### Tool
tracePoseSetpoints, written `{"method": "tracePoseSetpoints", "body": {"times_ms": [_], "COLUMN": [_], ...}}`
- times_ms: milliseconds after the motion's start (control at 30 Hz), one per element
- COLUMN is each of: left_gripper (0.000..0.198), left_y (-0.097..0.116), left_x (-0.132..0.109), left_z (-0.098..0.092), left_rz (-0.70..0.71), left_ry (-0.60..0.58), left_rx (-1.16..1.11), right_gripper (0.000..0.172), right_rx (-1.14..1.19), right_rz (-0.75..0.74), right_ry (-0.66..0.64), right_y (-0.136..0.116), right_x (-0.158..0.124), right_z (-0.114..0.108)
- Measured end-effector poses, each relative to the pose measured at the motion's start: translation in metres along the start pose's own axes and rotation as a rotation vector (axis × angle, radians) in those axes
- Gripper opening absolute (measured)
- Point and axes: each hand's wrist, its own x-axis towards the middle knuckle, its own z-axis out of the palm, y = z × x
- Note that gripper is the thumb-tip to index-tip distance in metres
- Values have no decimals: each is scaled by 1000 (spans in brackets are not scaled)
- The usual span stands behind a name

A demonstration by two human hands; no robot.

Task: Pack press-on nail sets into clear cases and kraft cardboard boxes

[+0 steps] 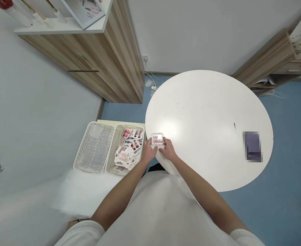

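Note:
A small clear plastic box (157,139) with pink press-on nails inside sits at the near left edge of the round white table (207,112). My left hand (148,149) grips its left side and my right hand (168,149) grips its right side, fingers curled on it. Left of the table stand two white baskets: one (128,150) holds several cards of nail sets, the other (94,147) holds clear plastic boxes.
A dark purple object (253,146), blurred, lies on the table's right side. A wooden cabinet (99,51) stands at the back left and a wooden shelf unit (273,61) at the back right. Cables and a power strip (153,85) lie on the blue floor.

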Motion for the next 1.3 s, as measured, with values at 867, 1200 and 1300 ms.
{"method": "tracePoseSetpoints", "body": {"times_ms": [867, 1200, 1300], "left_gripper": [58, 59, 60], "left_y": [0, -5, 0], "left_x": [-7, -7, -11], "left_z": [-4, -3, -2], "left_rz": [-26, 7, 7], "left_ry": [-18, -18, 0], "left_rx": [-22, -37, -56], "right_gripper": [71, 73, 80], "right_rx": [11, -12, -27], "right_rz": [15, 18, 32], "right_ry": [17, 3, -1], "right_y": [-5, -4, -7], "right_x": [-14, -15, -18], "right_z": [8, 6, 4]}}
